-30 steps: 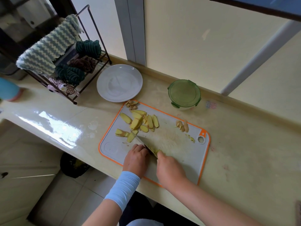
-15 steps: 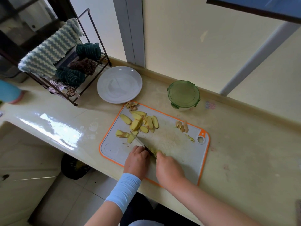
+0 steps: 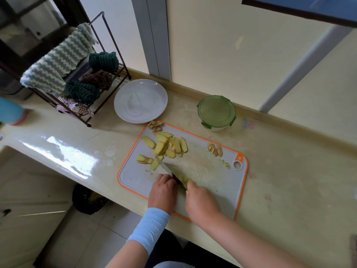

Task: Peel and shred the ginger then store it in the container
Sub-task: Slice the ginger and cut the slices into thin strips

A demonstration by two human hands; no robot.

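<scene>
Yellow ginger slices (image 3: 166,145) lie upper left on a grey orange-rimmed cutting board (image 3: 212,178). The right hand (image 3: 201,202) grips a steel knife (image 3: 168,169); the left hand (image 3: 163,190) curls its fingers beside it, contents hidden. Behind, on a glossy cream counter (image 3: 289,180): lidded green container (image 3: 216,112), white plate (image 3: 140,100).

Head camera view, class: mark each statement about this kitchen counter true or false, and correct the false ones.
1. The round clear container with green lid is closed. True.
2. The yellow ginger slices lie on the round white plate. False: they lie on the grey orange-edged cutting board.
3. The right hand grips the steel knife. True.
4. The container stands on the cutting board. False: it stands on the cream counter behind it.
</scene>
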